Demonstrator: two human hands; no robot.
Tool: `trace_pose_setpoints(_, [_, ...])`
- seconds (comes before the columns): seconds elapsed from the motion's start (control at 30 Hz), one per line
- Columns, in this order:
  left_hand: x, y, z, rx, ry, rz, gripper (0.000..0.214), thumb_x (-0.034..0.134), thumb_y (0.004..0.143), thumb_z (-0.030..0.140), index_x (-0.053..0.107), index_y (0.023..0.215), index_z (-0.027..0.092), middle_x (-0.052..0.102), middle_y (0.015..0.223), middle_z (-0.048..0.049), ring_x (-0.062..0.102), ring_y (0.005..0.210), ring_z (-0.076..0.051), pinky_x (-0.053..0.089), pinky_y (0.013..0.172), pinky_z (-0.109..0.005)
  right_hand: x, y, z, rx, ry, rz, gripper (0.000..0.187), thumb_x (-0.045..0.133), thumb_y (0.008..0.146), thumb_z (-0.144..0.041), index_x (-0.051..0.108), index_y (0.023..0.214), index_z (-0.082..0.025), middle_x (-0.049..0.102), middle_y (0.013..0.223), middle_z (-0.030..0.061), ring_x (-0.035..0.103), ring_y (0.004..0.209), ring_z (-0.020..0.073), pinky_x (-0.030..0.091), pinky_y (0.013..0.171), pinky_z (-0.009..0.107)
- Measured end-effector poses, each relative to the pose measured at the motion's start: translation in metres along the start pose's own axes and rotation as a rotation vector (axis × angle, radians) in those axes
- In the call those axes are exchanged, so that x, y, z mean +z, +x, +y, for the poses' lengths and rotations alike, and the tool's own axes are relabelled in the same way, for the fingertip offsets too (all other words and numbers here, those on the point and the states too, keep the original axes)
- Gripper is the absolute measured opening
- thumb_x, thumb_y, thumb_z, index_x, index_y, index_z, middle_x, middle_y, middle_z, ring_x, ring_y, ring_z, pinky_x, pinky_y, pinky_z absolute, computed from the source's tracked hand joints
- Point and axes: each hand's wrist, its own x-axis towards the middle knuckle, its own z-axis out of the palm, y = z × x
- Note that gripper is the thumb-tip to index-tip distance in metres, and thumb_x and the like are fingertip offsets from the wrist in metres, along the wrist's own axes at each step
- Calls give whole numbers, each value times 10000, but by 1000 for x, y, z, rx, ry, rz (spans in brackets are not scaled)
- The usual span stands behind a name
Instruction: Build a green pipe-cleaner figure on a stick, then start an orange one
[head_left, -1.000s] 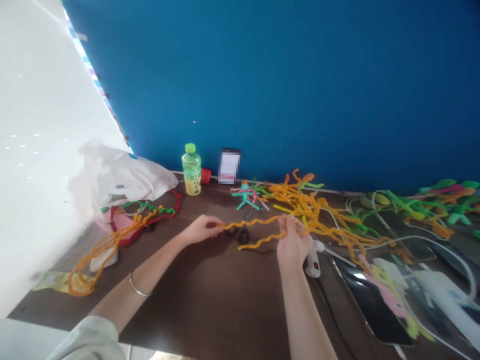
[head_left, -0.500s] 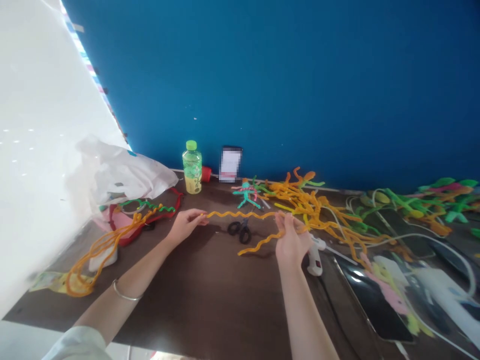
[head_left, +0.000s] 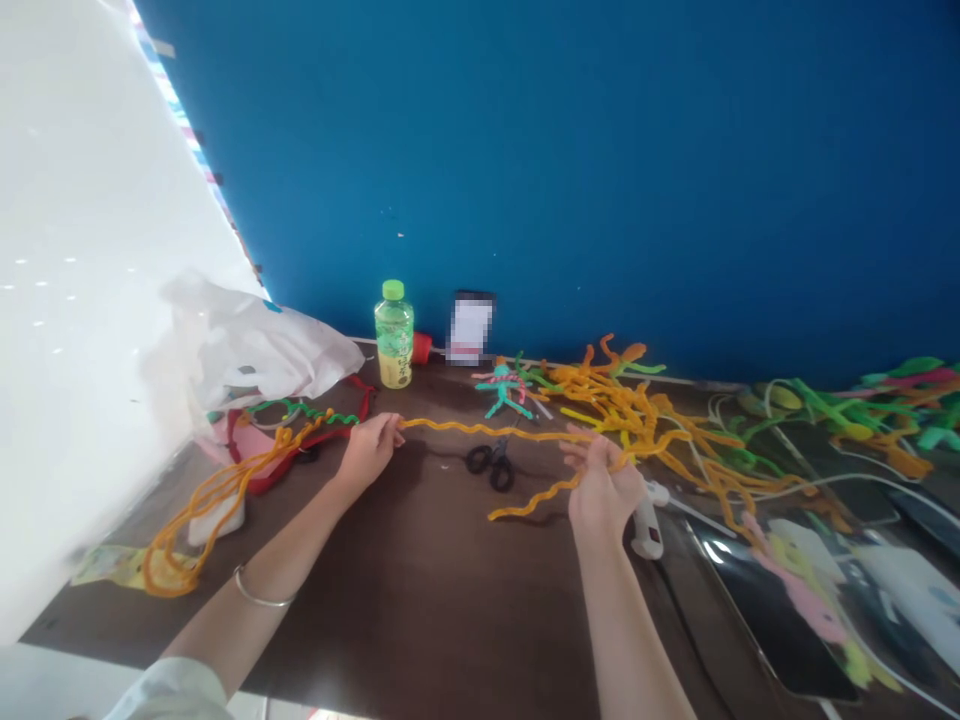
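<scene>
A wavy orange pipe cleaner [head_left: 484, 428] stretches sideways above the dark table. My left hand [head_left: 369, 448] is closed on its left end in a pinch. At the other side my right hand [head_left: 606, 485] holds it, and a loose wavy tail hangs out to the left below that hand. Beneath the stretched length lie black-handled scissors [head_left: 491, 462] on the tabletop. Behind them stands a small teal and pink pipe-cleaner figure [head_left: 504, 388]. Close to my right hand lies a heap of orange pipe cleaners [head_left: 637, 400].
A green-capped bottle [head_left: 394, 340] and a phone [head_left: 471, 328] stand by the blue wall. A white glue gun [head_left: 646, 525] and a dark tablet [head_left: 772, 610] lie to the right among cables. Bundled orange pipe cleaners [head_left: 217, 490] and a white plastic bag [head_left: 262, 345] are at left.
The stretched pipe cleaner looks straighter, its waves shallower. My hands have spread slightly farther apart, the right one shifting right. The whole view has shifted a little.
</scene>
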Motion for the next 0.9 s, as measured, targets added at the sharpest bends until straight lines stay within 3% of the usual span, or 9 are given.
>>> trace_pose_setpoints(0.23, [-3, 4, 2, -135, -130, 97, 338, 398, 833, 398, 526, 626, 163, 501, 453, 24, 467, 383, -79, 366, 452, -194, 2, 2, -3, 98, 124, 8, 282, 626, 695, -418, 565, 687, -142, 658, 722, 28, 514, 448, 39, 396, 438, 164])
trace_pose_setpoints(0.33, [0, 7, 1, -225, -373, 179, 349, 476, 788, 425, 527, 586, 146, 448, 416, 34, 395, 356, -62, 294, 391, -186, 5, 1, -7, 153, 195, 17, 264, 672, 655, -388, 553, 674, -154, 643, 657, 0, 511, 457, 37, 408, 455, 156])
trace_pose_setpoints(0.43, [3, 11, 0, -344, -702, 251, 330, 573, 721, 422, 542, 587, 122, 486, 466, 15, 358, 373, -41, 237, 366, -176, 8, -1, -9, 184, 249, 15, 252, 695, 635, -366, 541, 661, -169, 619, 622, -22, 507, 481, 41, 423, 473, 156])
trace_pose_setpoints(0.53, [5, 14, 0, -412, -891, 274, 304, 645, 664, 384, 550, 590, 105, 506, 498, 3, 354, 396, -25, 222, 370, -161, 9, -1, -10, 170, 271, -1, 252, 700, 637, -351, 521, 634, -174, 591, 609, -36, 492, 491, 37, 423, 477, 151])
trace_pose_setpoints(0.8, [1, 15, 3, -450, -995, 285, 299, 688, 626, 349, 547, 575, 90, 497, 510, 10, 358, 416, -8, 224, 363, -134, 9, -1, -3, 90, 206, -11, 291, 679, 649, -399, 520, 632, -155, 575, 632, -25, 485, 498, 41, 399, 492, 175])
trace_pose_setpoints(0.9, [-1, 15, -4, -458, -988, 399, 292, 686, 623, 358, 568, 612, 91, 545, 564, -5, 429, 452, -22, 320, 398, -136, 11, -4, 7, 119, 98, -71, 330, 592, 702, -479, 590, 772, -157, 626, 785, 25, 552, 592, 87, 411, 523, 213])
